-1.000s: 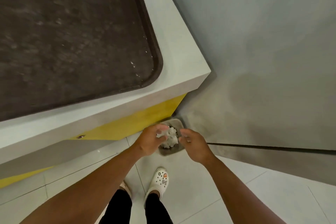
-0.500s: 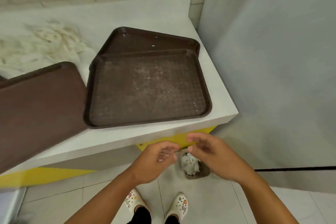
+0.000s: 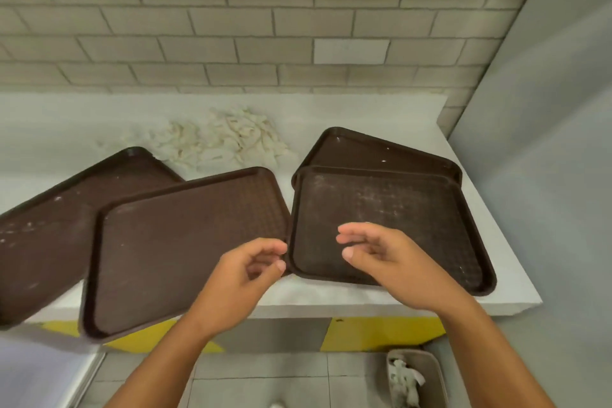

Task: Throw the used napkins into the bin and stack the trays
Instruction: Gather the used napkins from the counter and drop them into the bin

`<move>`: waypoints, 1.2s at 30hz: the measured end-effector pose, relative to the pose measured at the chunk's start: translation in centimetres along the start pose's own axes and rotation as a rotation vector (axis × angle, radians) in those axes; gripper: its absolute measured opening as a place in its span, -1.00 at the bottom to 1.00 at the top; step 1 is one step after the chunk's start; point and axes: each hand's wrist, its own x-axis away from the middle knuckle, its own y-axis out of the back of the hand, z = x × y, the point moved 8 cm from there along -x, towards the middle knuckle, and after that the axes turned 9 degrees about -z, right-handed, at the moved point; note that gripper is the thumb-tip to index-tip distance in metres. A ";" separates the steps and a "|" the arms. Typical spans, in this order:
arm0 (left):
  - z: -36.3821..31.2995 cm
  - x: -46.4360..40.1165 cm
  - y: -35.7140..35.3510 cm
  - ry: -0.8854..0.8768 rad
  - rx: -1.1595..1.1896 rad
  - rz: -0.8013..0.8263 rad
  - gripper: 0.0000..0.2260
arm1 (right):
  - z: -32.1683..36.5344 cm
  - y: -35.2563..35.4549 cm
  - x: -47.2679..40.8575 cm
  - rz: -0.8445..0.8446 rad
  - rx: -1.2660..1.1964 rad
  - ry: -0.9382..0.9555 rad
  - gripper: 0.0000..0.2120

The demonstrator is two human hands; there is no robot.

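Several brown trays lie on the white counter. One tray rests askew on another tray at the right. A third tray overlaps a fourth tray at the left, and both stick out over the front edge. A pile of crumpled white napkins sits by the wall behind them. My left hand and right hand hover above the trays' near edges, fingers loosely curled, holding nothing. The grey bin on the floor at the lower right holds white napkins.
A grey brick wall runs behind the counter and a plain grey wall closes the right side. The counter front is yellow and grey. Tiled floor lies below.
The view has lifted from the bin on the floor to the counter. Both hands left napkins in the bin and rose empty to above the trays.
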 end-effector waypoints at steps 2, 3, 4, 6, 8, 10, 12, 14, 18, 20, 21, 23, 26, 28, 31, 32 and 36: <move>-0.2 -1.2 2.6 -0.027 -0.019 -0.039 -0.81 | 1.9 -1.0 -1.7 -0.010 -0.011 0.036 -0.66; -0.3 -1.7 3.6 -0.039 -0.030 -0.053 -0.81 | 2.7 -1.6 -2.5 -0.013 -0.015 0.049 -0.66; -0.2 -2.3 4.5 -0.048 -0.037 -0.065 -0.81 | 3.3 -2.0 -3.4 -0.016 -0.017 0.059 -0.66; 0.0 -3.6 6.0 -0.058 -0.044 -0.083 -0.81 | 4.3 -3.0 -5.3 -0.013 -0.020 0.077 -0.66; 0.1 -5.1 7.0 -0.069 -0.045 -0.099 -0.81 | 4.9 -3.9 -7.2 0.010 -0.017 0.088 -0.65; 0.3 -7.0 7.7 -0.077 -0.042 -0.118 -0.81 | 5.2 -4.6 -9.3 0.033 -0.001 0.093 -0.65; 0.4 -8.9 8.2 -0.076 -0.042 -0.146 -0.82 | 5.3 -5.2 -11.6 0.052 0.018 0.100 -0.66; 0.7 -11.2 8.5 -0.065 -0.049 -0.165 -0.83 | 5.1 -5.7 -14.3 0.071 0.051 0.109 -0.66; 1.6 -16.2 8.9 -0.065 -0.130 -0.160 -0.83 | 4.5 -6.4 -20.1 0.126 0.152 0.123 -0.62; 2.5 -18.8 9.3 -0.051 -0.190 -0.150 -0.83 | 4.4 -6.7 -22.9 0.149 0.184 0.124 -0.62; 3.0 -20.1 9.5 -0.039 -0.224 -0.146 -0.83 | 4.2 -6.9 -24.4 0.157 0.206 0.122 -0.63; 4.1 -22.5 9.8 -0.014 -0.287 -0.127 -0.82 | 3.6 -7.5 -27.2 0.171 0.261 0.118 -0.64; 5.9 -25.4 10.5 0.039 -0.379 -0.097 -0.80 | 2.7 -9.0 -30.8 0.227 0.399 0.130 -0.60; 7.0 -27.2 11.2 0.056 -0.458 -0.089 -0.79 | 2.0 -10.0 -32.9 0.277 0.482 0.118 -0.57; 8.2 -29.4 11.8 0.082 -0.566 -0.057 -0.75 | 1.1 -11.0 -35.6 0.312 0.574 0.085 -0.55; 8.6 -30.1 11.9 0.094 -0.596 -0.043 -0.74 | 0.7 -11.3 -36.4 0.311 0.601 0.080 -0.55; 10.0 -32.1 11.4 0.136 -0.700 0.023 -0.69 | -0.8 -12.4 -39.4 0.269 0.713 0.091 -0.54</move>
